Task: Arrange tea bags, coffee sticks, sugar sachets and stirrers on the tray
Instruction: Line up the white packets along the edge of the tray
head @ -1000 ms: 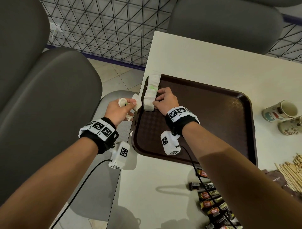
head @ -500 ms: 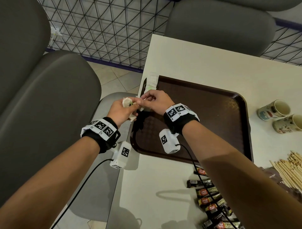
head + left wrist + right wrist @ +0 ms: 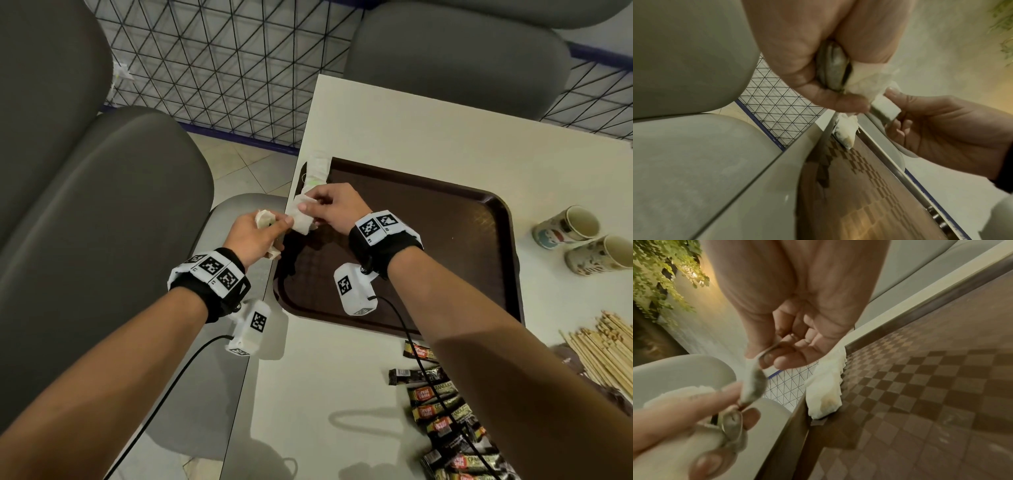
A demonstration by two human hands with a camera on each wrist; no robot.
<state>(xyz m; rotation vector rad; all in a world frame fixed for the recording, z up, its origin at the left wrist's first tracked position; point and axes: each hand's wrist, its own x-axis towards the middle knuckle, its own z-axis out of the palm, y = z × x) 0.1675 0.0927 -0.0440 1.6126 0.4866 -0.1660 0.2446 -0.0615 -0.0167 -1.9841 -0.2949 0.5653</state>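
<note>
While both hands' grips pinch one tea bag (image 3: 301, 217) at the tray (image 3: 479, 246) edge — the left hand (image 3: 251, 236) bunches more; the right hand (image 3: 337, 209) none.

A pale cream table (image 3: 428, 137) fills the right half of the head view. On it lie a dark brown tray (image 3: 445, 246) at centre, two paper cups (image 3: 582, 240) on their sides at right, wooden stirrers (image 3: 606, 342) lower right, and coffee sticks (image 3: 442, 411) along the bottom.

Head camera looks down from above on both forearms and the tray (image 3: 479, 219), while each wrist camera peers close along its palm from below, both sharing the tray's (image 3: 859, 186) left rim.
</note>
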